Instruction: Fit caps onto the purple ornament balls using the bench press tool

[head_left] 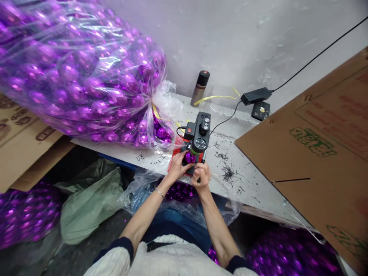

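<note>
Purple faceted bauble (190, 157): mid-frame, under blk benchtop machine (200, 132); L hand (178, 167) pinches it btwn thumb + fingers, prob. to steady it.
Lever (203, 161): R hand (202, 175) fingers curled round, prob. for control.

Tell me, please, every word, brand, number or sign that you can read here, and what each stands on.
No text here can be read with certainty.
Right cardboard box: red and green print, too blurred.
Left cardboard: dark print, too blurred.
Can: label too small.
Small black case: pale marks, too small.
</note>
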Available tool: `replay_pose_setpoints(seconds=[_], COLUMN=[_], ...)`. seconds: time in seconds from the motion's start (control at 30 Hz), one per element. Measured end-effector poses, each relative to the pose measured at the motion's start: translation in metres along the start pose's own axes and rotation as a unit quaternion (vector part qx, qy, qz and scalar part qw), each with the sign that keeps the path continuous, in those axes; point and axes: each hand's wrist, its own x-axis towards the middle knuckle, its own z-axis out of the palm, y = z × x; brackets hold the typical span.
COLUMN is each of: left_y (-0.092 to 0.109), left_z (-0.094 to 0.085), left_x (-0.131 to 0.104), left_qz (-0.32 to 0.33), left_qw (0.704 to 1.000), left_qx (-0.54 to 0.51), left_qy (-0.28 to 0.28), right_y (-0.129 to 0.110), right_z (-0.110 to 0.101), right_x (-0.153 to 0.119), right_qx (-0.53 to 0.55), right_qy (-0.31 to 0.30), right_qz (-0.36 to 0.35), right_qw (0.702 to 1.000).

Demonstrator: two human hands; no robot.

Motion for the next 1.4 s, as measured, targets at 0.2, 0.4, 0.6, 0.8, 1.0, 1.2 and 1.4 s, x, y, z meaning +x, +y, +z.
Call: replay_pose_setpoints(seconds=[0.2, 0.4, 0.6, 0.8, 1.0, 1.2, 1.4], left_y=[0.009, 0.025, 0.019, 0.015, 0.016, 0.005, 0.014], left_z=[-0.004, -0.025, -0.033, -0.087, -0.127, -0.131, -0.109], left_x=[-0.002, -0.074, -0.111, 0.034, 0.132, 0.122, 0.051], left_qz=[-0.021, 0.085, 0.136, -0.041, -0.294, -0.279, -0.283], left_qw=[1.000, 0.993, 0.979, 0.964, 0.897, 0.949, 0.901], left_qx=[-0.005, 0.083, 0.149, 0.202, 0.322, 0.129, -0.319], left_qy=[0.019, 0.015, 0.024, 0.167, -0.068, -0.068, 0.073], right_y=[-0.020, -0.026, -0.021, -0.021, -0.020, -0.019, -0.020], right_z=[-0.017, -0.023, -0.018, -0.017, -0.016, -0.016, -0.018], right_x=[0.053, 0.064, 0.040, 0.038, 0.035, 0.036, 0.041], right_qx=[0.009, 0.016, 0.019, 0.017, 0.014, 0.012, 0.001], right_qy=[-0.006, -0.024, -0.028, -0.025, -0.025, -0.023, -0.027], right_qz=[0.128, 0.141, 0.102, 0.100, 0.098, 0.093, 0.089], right_qw=[0.992, 0.990, 0.994, 0.994, 0.995, 0.995, 0.996])
